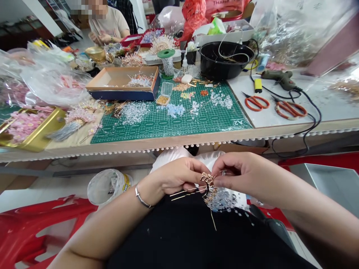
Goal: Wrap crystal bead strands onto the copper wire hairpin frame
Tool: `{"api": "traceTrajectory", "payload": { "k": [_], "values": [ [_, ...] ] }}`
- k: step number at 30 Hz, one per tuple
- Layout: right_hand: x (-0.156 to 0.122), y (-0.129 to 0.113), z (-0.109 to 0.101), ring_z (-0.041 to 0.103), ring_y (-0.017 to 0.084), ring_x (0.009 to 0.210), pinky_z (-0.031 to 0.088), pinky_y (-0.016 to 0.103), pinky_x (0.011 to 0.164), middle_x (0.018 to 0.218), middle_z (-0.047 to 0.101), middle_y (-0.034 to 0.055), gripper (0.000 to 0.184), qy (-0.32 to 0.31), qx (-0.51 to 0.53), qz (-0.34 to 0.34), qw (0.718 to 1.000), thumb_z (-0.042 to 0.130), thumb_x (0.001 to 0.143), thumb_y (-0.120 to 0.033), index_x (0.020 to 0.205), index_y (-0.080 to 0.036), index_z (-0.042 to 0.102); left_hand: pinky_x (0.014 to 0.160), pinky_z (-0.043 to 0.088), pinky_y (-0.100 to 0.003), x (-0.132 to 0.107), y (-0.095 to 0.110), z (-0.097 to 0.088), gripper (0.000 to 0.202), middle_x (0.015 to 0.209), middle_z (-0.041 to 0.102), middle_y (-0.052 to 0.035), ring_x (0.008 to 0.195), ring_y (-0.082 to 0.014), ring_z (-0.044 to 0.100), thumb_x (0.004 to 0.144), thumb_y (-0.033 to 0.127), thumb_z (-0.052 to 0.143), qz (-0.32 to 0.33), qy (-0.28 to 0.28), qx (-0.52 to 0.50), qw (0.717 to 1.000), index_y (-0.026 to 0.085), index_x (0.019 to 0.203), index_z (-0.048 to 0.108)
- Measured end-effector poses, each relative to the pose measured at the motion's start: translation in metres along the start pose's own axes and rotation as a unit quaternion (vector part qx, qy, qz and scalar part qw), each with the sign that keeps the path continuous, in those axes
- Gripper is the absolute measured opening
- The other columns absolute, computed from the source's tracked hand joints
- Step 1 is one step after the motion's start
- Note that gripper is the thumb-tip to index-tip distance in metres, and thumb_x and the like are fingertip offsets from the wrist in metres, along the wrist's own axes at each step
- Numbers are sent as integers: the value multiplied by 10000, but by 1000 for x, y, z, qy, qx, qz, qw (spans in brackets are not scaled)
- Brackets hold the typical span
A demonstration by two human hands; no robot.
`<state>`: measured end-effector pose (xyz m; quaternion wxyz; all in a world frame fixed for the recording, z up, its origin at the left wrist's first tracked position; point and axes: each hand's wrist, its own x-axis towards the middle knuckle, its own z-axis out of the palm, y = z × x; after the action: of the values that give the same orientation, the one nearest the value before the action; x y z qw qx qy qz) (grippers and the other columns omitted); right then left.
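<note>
In front of my chest, my left hand (pixel 174 175) and my right hand (pixel 238 170) meet over my lap. Both pinch a gold metal hairpin ornament (pixel 208 179) from either side. Its two thin prongs (pixel 182 194) point left past my left hand, and a loose wire (pixel 213 220) hangs down below it. A cluster of clear crystal beads (pixel 221 200) dangles from the ornament over my black top (pixel 168 231). My fingers hide part of the ornament. A silver bangle (pixel 142 197) sits on my left wrist.
Ahead, a table edge with white bobble trim (pixel 140 144) holds a green cutting mat (pixel 171 116) with scattered beads, a cardboard box (pixel 123 83), a black bowl (pixel 226 59), a glue gun (pixel 280 79) and orange scissors (pixel 256 102). A co-worker (pixel 108 26) sits beyond. A red chair (pixel 36 228) is at lower left.
</note>
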<state>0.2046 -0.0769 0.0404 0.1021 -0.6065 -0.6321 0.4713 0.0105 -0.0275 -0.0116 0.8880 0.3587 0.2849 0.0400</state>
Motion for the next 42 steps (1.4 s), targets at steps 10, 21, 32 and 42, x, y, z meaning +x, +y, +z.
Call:
{"api": "traceTrajectory", "payload": {
  "k": [10, 21, 32, 42],
  "values": [
    [9, 3, 9, 365, 69, 521, 295, 201, 478, 556, 418, -64, 131, 5, -1, -12, 1000, 621, 769, -365, 764, -237, 649, 420, 186, -164, -3, -4, -1, 212, 569, 438, 76, 458, -12, 304, 712, 272, 710, 41, 4, 82, 996, 119, 784, 582],
    [8, -16, 4, 441, 83, 597, 355, 226, 567, 641, 541, -41, 133, -26, 23, -4, 999, 581, 783, -297, 732, -217, 674, 426, 191, -189, -9, 15, -7, 99, 467, 385, 93, 414, -41, 299, 673, 91, 527, 43, 26, 133, 990, 173, 716, 493],
    [-1, -35, -6, 549, 106, 677, 390, 235, 621, 750, 650, -40, 156, -31, -45, 14, 998, 560, 790, -317, 769, -253, 700, 601, 375, -235, -23, 74, -7, 141, 799, 640, -8, 703, -105, 544, 797, 298, 639, 43, 2, 465, 884, 169, 844, 672],
    [12, -10, -10, 460, 106, 621, 333, 240, 551, 663, 584, -28, 206, 64, -60, -38, 995, 535, 799, -353, 706, -204, 643, 663, 363, -334, -30, 50, 49, 203, 752, 578, -54, 702, -172, 463, 877, 97, 464, 337, 177, 800, 464, 118, 807, 654]
  ]
}}
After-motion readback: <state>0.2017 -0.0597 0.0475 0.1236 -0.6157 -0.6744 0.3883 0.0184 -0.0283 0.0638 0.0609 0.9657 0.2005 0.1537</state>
